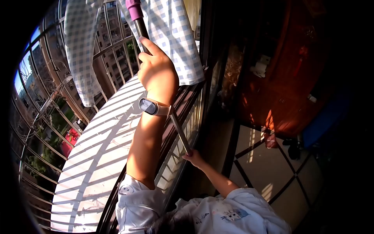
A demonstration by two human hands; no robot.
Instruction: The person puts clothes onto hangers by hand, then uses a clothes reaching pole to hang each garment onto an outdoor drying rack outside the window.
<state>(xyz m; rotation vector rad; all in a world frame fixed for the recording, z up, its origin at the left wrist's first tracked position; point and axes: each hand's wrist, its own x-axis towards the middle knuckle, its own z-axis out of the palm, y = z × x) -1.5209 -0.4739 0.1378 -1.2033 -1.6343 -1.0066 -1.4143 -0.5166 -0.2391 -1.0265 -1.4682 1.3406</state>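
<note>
My left hand (159, 72), with a watch (149, 106) on its wrist, reaches out over the window sill. Its fingers wrap around a long clothes pole (179, 130), the index finger stretched along the shaft. The pole's upper part is black with a purple section (134, 11) at the top of the view. Lower down and to the right, my right hand (194, 159) is closed on the same pole near its lower end. Blue-and-white checked trousers (175, 50) hang beside and behind the pole's upper part; their top lies beyond the view. The pole's tip is out of view.
Metal bars (113, 58) enclose the outside of the window, with loose cables (48, 103) at the left. A sunlit white ledge (93, 163) lies below them. The dark window frame (206, 43) runs along my right. Indoors are a reddish-brown cabinet (265, 103) and tiled floor (257, 163).
</note>
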